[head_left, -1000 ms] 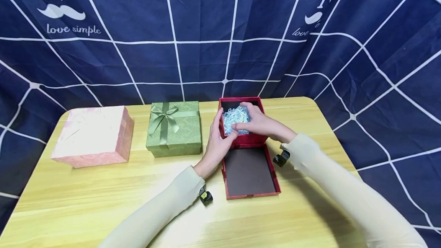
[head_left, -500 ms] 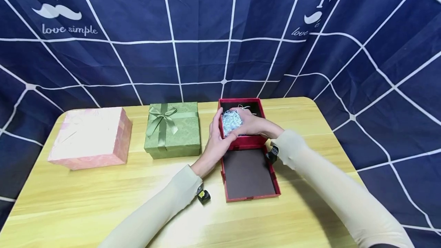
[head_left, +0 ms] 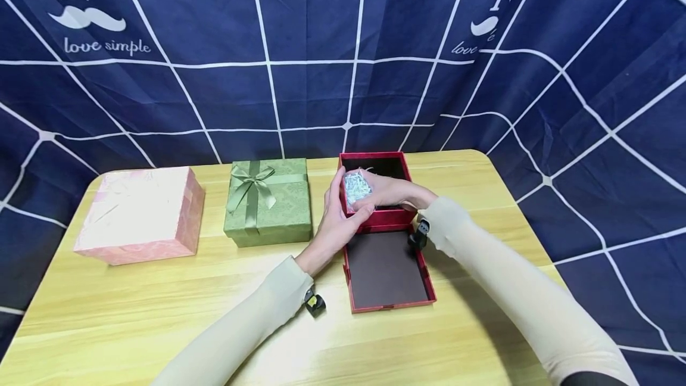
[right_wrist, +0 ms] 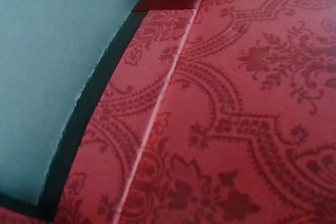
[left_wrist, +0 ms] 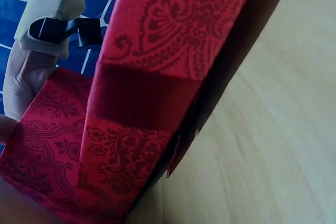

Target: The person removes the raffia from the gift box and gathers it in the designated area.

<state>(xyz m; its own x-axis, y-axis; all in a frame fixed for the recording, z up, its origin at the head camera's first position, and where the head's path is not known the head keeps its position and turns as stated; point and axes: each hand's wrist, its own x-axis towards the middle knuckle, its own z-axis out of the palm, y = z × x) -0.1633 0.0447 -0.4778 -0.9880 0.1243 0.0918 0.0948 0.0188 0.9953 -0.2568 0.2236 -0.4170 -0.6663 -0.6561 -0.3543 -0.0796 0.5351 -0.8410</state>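
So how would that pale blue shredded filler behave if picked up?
The shredded filler is probably light for its size, being thin strands. It likely squashes rather than staying stiff, since it looks bunched beside the right hand. It may shed bits: a pale strand seems to show beyond that hand in the red box.

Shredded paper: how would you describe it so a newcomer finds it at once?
At the far edge of the table, right of the green box, stands the open red box. Inside, toward its left side, lies the shredded paper, partly covered by the right hand. Its pale, tangled strands set it apart from the dark lining beside it.
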